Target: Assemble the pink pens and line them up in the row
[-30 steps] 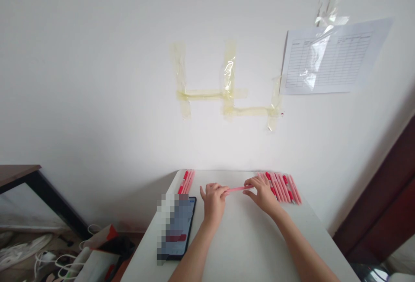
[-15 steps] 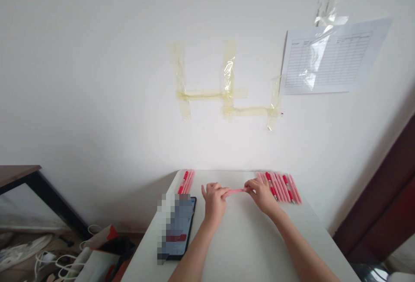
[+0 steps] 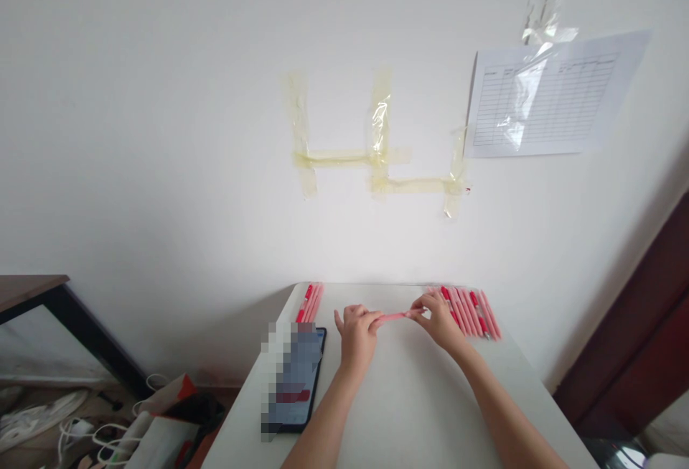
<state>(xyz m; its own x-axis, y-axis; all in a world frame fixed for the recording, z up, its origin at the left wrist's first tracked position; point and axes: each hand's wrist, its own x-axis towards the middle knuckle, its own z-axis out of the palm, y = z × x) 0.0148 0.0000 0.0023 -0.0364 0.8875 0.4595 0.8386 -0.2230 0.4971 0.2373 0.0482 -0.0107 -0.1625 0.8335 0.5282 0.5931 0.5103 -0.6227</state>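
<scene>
A pink pen is held level between my two hands, above the white table. My left hand pinches its left end, the thumb side toward the pen. At the other end, the fingertips of my right hand are closed on the pen. Just right of that hand lies a row of several pink and red pens, side by side, partly hidden by it. A smaller group of pink and red pens lies at the far left corner.
A phone, partly blurred out, lies on the table's left side. Behind the table the wall carries yellowish tape strips and a taped printed sheet. Cables and boxes clutter the floor at left; a dark red wooden panel stands at right.
My right hand has shifted slightly along the pen, and its fingers have moved. More of the pen's right end shows. My left hand is nearly still.
</scene>
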